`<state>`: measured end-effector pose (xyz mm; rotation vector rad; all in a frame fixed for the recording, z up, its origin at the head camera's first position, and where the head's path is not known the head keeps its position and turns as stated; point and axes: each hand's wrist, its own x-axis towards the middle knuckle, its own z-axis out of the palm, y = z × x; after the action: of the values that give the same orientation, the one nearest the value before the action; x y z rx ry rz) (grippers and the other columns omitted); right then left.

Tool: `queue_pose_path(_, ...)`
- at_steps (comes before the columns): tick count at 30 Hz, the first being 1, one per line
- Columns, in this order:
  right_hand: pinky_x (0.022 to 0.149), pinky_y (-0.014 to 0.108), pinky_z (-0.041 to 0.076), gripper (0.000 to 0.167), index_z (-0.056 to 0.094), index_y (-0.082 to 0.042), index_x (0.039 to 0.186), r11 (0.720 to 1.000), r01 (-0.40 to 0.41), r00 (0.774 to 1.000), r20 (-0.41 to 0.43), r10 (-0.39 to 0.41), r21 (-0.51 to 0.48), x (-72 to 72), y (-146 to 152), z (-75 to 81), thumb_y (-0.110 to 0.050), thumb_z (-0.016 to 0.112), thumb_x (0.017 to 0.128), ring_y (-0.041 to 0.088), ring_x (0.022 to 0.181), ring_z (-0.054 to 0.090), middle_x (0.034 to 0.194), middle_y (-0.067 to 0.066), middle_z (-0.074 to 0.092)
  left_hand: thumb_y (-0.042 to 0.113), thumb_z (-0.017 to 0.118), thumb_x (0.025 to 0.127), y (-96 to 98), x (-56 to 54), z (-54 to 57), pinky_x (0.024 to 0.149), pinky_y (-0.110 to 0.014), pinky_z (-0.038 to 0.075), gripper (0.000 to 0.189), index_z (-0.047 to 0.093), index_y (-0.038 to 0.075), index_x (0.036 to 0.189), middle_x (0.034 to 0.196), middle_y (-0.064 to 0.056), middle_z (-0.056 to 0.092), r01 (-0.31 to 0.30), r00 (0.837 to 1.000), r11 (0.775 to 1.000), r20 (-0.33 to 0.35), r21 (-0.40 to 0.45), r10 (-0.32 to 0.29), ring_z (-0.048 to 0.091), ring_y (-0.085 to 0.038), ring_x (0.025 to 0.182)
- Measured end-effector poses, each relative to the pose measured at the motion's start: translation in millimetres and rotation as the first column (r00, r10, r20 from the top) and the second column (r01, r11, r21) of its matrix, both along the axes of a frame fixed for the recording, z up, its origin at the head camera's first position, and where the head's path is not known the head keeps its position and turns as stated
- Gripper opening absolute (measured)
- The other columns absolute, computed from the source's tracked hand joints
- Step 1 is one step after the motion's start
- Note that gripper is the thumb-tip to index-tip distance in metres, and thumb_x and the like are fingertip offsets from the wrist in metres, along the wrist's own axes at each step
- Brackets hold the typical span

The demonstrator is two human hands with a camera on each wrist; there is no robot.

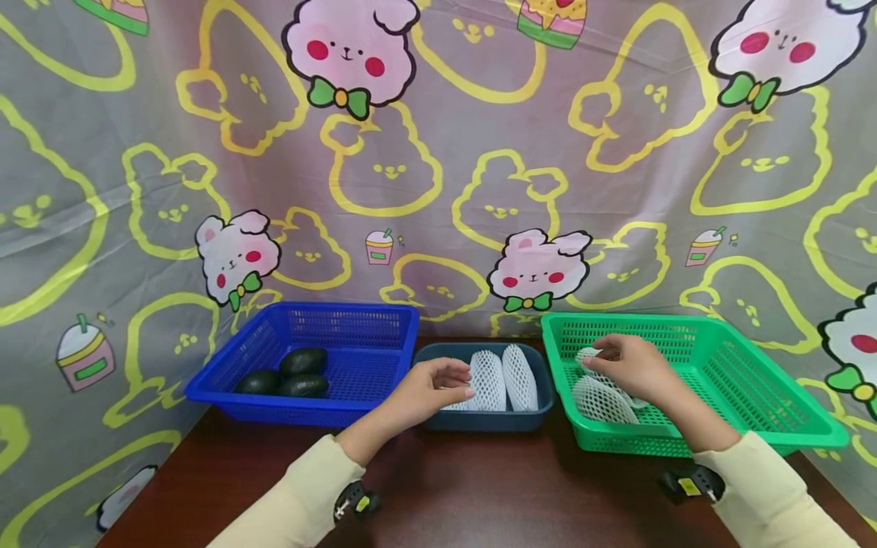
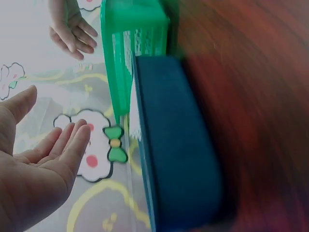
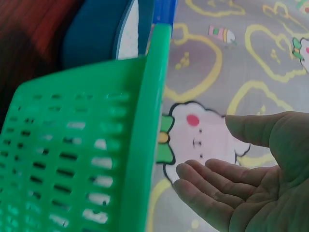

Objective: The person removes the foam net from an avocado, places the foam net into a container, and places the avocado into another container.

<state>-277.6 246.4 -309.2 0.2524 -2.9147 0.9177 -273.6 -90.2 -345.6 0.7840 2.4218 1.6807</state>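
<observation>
Both hands hover apart, loose-fingered and empty: left hand over the navy plastic tray of white foam-mesh sleeves, right hand above more sleeves in the green slatted plastic basket. Left, dark oval fruits sit in a blue plastic basket; brown tabletop spreads nearside.

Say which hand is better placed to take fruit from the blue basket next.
Probably the left hand: it's empty and nearer the blue basket; the right hand is over the green basket.
</observation>
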Motion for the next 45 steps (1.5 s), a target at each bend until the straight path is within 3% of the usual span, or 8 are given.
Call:
queue_pose_path(6, 0.066, 0.045, 0.054, 0.052, 0.059, 0.015, 0.115, 0.998, 0.008, 1.000, 0.027, -0.009, 0.055, -0.2, 16, -6.3, -0.031, 0.068, 0.091, 0.036, 0.087, 0.064, 0.101, 0.026, 0.066, 0.016, 0.070, 0.090, 26.4, -2.9, -19.7, 0.084, -0.033, 0.053, 0.037, 0.062, -0.003, 0.121, 0.115, -0.016, 0.066, 0.013, 0.997, 0.998, 0.079, 0.055, -0.017, 0.065, -0.025, 0.103)
queue_pose_path(14, 0.062, 0.043, 0.050, 0.049, 0.065, 0.014, 0.104, 0.989, -0.001, 0.996, 0.088, -0.013, 0.150, -1.3, 33, -20.7, -0.033, 0.067, 0.091, 0.031, 0.081, 0.061, 0.098, 0.026, 0.065, 0.016, 0.070, 0.090, 59.1, 0.0, -32.1, 0.085, -0.030, 0.052, 0.039, 0.061, -0.005, 0.122, 0.111, -0.013, 0.067, 0.048, 0.983, 0.994, 0.169, 0.103, -0.065, 0.065, -0.017, 0.097)
queue_pose_path(18, 0.049, 0.032, 0.036, 0.042, 0.059, -0.003, 0.065, 0.989, 0.004, 0.992, 0.120, -0.023, 0.150, -1.7, 37, -30.0, -0.032, 0.062, 0.094, 0.015, 0.054, 0.041, 0.060, 0.003, 0.050, 0.010, 0.068, 0.091, 76.4, 2.2, -39.5, 0.084, -0.031, 0.053, 0.038, 0.059, -0.009, 0.123, 0.106, -0.011, 0.068, 0.061, 0.970, 0.984, 0.220, 0.169, -0.098, 0.065, -0.017, 0.094)
queue_pose_path(21, 0.047, 0.028, 0.025, 0.050, 0.038, -0.017, 0.054, 0.989, 0.015, 0.991, 0.130, -0.034, 0.148, -0.8, 38, -35.9, -0.035, 0.059, 0.096, 0.010, 0.049, 0.024, 0.053, -0.006, 0.026, 0.005, 0.066, 0.091, 89.4, 4.5, -44.6, 0.084, -0.035, 0.053, 0.037, 0.057, -0.010, 0.123, 0.103, -0.010, 0.067, 0.063, 0.954, 0.973, 0.273, 0.224, -0.125, 0.066, -0.022, 0.094)
queue_pose_path(26, 0.048, 0.031, 0.033, 0.051, 0.050, -0.007, 0.062, 0.986, 0.047, 0.985, 0.154, -0.072, 0.159, -1.3, 37, -42.8, -0.044, 0.055, 0.097, 0.015, 0.052, 0.038, 0.058, 0.000, 0.038, 0.003, 0.065, 0.091, 109.4, 6.3, -48.2, 0.085, -0.040, 0.053, 0.038, 0.055, -0.012, 0.125, 0.101, -0.011, 0.068, 0.061, 0.937, 0.962, 0.315, 0.267, -0.147, 0.067, -0.028, 0.095)
queue_pose_path(32, 0.066, 0.046, 0.047, 0.075, 0.055, 0.023, 0.104, 0.974, 0.059, 0.977, 0.187, -0.101, 0.220, -7.1, 33, -47.7, -0.052, 0.051, 0.096, 0.035, 0.080, 0.058, 0.091, 0.030, 0.060, 0.003, 0.064, 0.092, 127.9, 2.1, -50.6, 0.086, -0.043, 0.052, 0.043, 0.049, -0.014, 0.129, 0.100, -0.010, 0.067, 0.037, 0.925, 0.949, 0.348, 0.313, -0.151, 0.068, -0.024, 0.093)
queue_pose_path(37, 0.076, 0.053, 0.048, 0.086, 0.053, 0.025, 0.112, 0.969, 0.044, 0.969, 0.224, -0.100, 0.243, -10.0, 28, -49.4, -0.058, 0.049, 0.094, 0.048, 0.096, 0.057, 0.107, 0.041, 0.056, 0.003, 0.063, 0.093, 136.9, -1.6, -53.1, 0.086, -0.041, 0.052, 0.043, 0.048, -0.014, 0.129, 0.100, -0.011, 0.067, 0.010, 0.914, 0.938, 0.378, 0.347, -0.149, 0.068, -0.025, 0.095)
queue_pose_path(45, 0.085, 0.057, 0.045, 0.088, 0.053, 0.024, 0.115, 0.957, -0.043, 0.949, 0.312, -0.051, 0.287, -14.6, 22, -51.4, -0.061, 0.046, 0.094, 0.051, 0.107, 0.054, 0.115, 0.041, 0.054, -0.001, 0.061, 0.093, 148.5, -4.6, -57.4, 0.080, -0.035, 0.055, 0.035, 0.052, -0.016, 0.124, 0.104, -0.018, 0.068, -0.018, 0.909, 0.918, 0.389, 0.396, -0.150, 0.068, -0.025, 0.093)
